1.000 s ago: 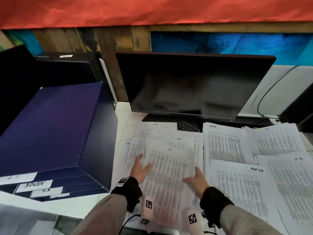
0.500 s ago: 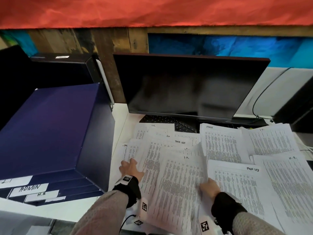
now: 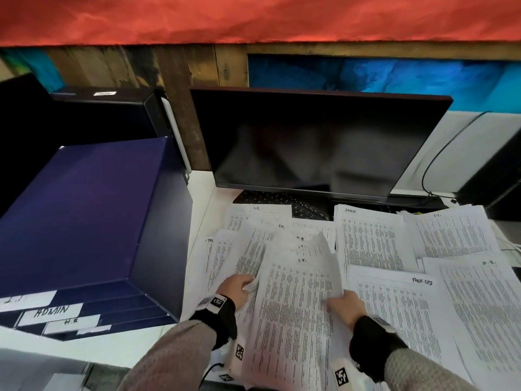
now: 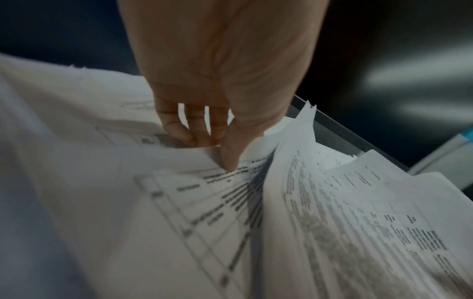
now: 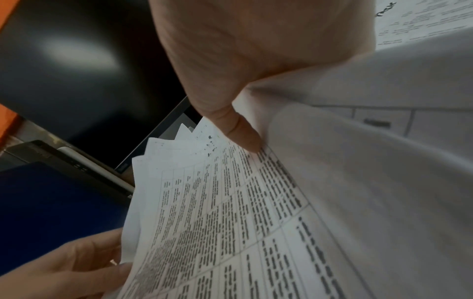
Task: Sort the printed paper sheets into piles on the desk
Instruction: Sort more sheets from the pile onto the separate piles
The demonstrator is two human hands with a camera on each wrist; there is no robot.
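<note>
While we hold the loose stack of sheets point(image 3: 293, 311) low in the middle of the desk point(image 3: 203, 193), our left hand point(image 3: 235, 289) pinches its edge at nine o'clock; our right hand point(image 3: 348, 304) grips the edge at three o'clock, thumb on top; more paper piles point(image 3: 394, 306) lie at three o'clock; a dark monitor point(image 3: 318, 145) stands at twelve o'clock; a blue box point(image 3: 76, 210) sits at nine.

left hand point(image 3: 235, 289) and right hand point(image 3: 348, 306) grip a fanned sheaf of sheets point(image 3: 293, 314) over the paper-strewn surface point(image 3: 203, 190).
</note>
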